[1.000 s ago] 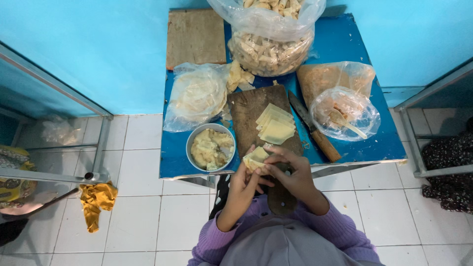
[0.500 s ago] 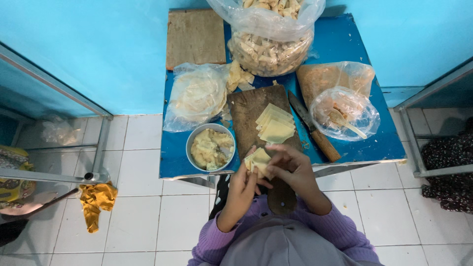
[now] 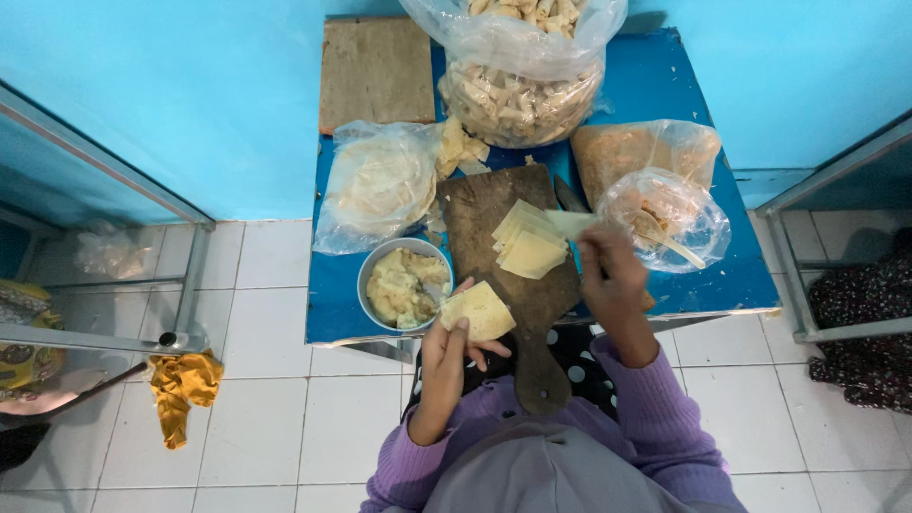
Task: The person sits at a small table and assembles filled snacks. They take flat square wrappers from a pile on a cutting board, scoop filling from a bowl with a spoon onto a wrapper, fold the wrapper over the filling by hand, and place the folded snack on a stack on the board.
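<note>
Since half a second ago, the right hand (image 3: 608,275) has been lifting away from the left hand (image 3: 454,347), carrying 1 pale wrapper (image 3: 568,224) pinched between thumb and fingertips, over the right edge of the cutting board (image 3: 503,275). Nearest the body, the left hand is cradling 1 square wrapper sheet (image 3: 481,311) on its slightly curled fingers, thumb pressing on top, 1 corner pointing away toward the board, just off the board's left edge. The board's handle is overhanging the near edge of the blue table (image 3: 665,85), long axis running near to far. Left of the board, 1 metal bowl of filling (image 3: 404,283) is sitting. On the board, 1 stack of wrappers (image 3: 528,249) is lying. Beyond and beside the board, 4 plastic bags (image 3: 518,76) are crowding the table, leaving little room.
</note>
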`<state>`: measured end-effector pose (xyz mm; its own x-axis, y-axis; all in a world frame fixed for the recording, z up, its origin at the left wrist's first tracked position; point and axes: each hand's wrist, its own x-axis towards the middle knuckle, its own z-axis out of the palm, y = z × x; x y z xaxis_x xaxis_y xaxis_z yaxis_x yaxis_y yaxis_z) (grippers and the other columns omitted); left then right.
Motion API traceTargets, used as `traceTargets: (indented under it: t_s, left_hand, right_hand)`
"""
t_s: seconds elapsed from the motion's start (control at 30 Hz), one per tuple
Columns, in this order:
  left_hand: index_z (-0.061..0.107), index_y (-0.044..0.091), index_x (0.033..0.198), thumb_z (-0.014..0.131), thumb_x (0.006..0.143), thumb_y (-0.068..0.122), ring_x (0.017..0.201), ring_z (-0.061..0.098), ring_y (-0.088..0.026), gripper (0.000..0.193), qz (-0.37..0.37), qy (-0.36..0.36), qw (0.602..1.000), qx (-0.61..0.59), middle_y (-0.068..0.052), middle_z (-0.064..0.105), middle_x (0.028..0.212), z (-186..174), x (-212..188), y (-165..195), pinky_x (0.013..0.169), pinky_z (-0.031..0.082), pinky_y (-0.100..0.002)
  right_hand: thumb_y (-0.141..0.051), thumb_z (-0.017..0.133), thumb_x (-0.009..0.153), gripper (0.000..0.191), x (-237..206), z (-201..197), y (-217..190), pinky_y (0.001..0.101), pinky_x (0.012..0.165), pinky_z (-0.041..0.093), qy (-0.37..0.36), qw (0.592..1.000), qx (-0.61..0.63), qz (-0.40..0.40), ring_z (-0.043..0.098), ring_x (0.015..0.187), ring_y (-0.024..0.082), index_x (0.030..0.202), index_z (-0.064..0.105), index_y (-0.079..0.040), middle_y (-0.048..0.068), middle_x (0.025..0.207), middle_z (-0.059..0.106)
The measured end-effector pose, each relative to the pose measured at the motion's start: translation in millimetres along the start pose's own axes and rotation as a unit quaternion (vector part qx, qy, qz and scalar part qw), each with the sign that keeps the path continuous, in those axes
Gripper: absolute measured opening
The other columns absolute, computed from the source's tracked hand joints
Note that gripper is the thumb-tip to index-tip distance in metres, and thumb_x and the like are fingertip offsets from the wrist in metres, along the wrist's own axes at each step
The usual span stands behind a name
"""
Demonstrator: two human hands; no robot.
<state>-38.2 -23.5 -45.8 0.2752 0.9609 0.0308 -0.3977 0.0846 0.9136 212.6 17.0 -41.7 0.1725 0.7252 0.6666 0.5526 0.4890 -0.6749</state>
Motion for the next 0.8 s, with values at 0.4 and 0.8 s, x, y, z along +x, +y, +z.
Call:
traceTargets:
  t_s: [0.4, 0.8]
  left_hand:
    - [0.033, -0.004, 0.157, 0.033, 0.108, 0.014, 0.075, 0.077, -0.021, 0.052, 0.001, 0.007, 1.0, 0.006, -0.022, 0.073, 0.118, 2, 0, 2, 0.051, 0.051, -0.019]
    - [0.015, 0.011, 0.17, 0.031, 0.112, 0.035, 0.084, 0.072, -0.022, 0.065, -0.059, -0.085, 0.994, -0.036, -0.021, 0.064, 0.133, 2, -6, -10, 0.063, 0.057, -0.026]
  right_hand:
    - [0.006, 0.072, 0.09, 0.033, -26, 16, -28, 0.0455, 0.083, 0.056, -0.101, 0.979, -0.13, -0.123, 0.069, 0.1, 0.039, 0.121, 0.062, -0.004, 0.02, 0.107, 0.069]
    - [-0.013, 0.087, 0.077, 0.051, -31, 12, -84, 0.0434, 0.09, 0.055, -0.132, 0.973, -0.031, -0.186, 0.067, 0.105, 0.034, 0.119, 0.062, -0.005, 0.012, 0.112, 0.069]
